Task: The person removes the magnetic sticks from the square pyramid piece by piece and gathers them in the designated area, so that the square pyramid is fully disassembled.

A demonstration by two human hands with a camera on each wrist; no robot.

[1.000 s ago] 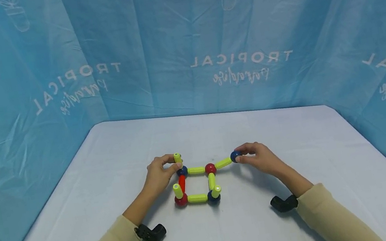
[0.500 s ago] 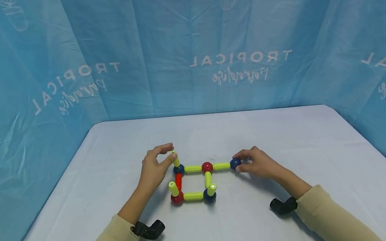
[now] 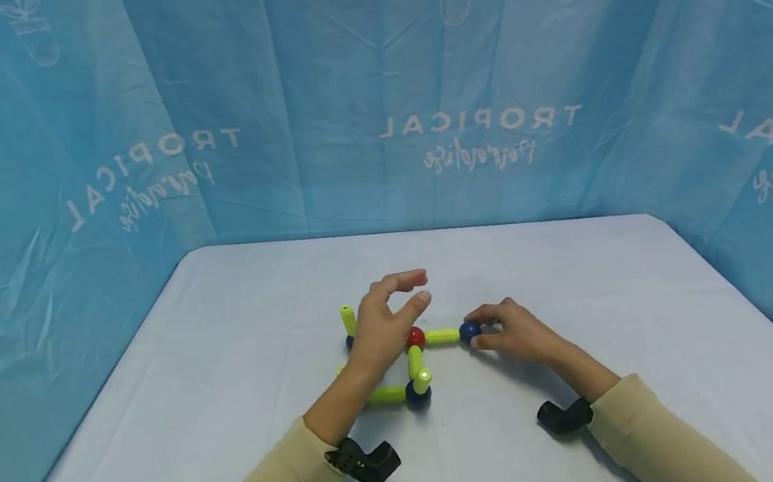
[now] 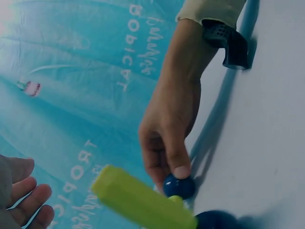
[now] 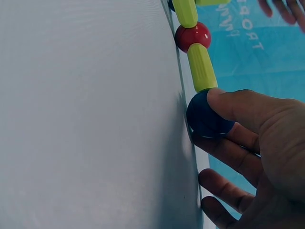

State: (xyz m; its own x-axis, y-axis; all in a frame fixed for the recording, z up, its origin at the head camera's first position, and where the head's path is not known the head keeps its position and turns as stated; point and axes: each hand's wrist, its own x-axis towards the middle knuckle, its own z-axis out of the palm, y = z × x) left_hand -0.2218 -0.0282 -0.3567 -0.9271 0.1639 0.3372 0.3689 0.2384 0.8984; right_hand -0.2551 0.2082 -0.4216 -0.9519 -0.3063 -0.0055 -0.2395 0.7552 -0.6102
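Observation:
My right hand (image 3: 515, 332) pinches a blue ball (image 5: 208, 114) between thumb and fingers. A yellow-green rod (image 3: 442, 337) joins that ball to a red ball (image 3: 415, 338) at the corner of a ball-and-rod square on the table. Above the square hangs my left hand (image 3: 386, 324), thumb and fingers apart, nothing between them. It hides the square's left side in the head view. Another blue ball (image 3: 418, 393) forms the near right corner, with a short upright rod (image 3: 422, 380) on it. A further upright rod (image 3: 348, 319) stands at the far left corner.
A white-covered table (image 3: 550, 266) lies under everything, its back edge against a blue printed curtain (image 3: 329, 73). Each wrist carries a black camera mount, the left (image 3: 365, 461) and the right (image 3: 564, 417).
My left hand has let go of the far left upright rod and moved right over the structure. The right hand's blue ball has come down, leaving its rod level.

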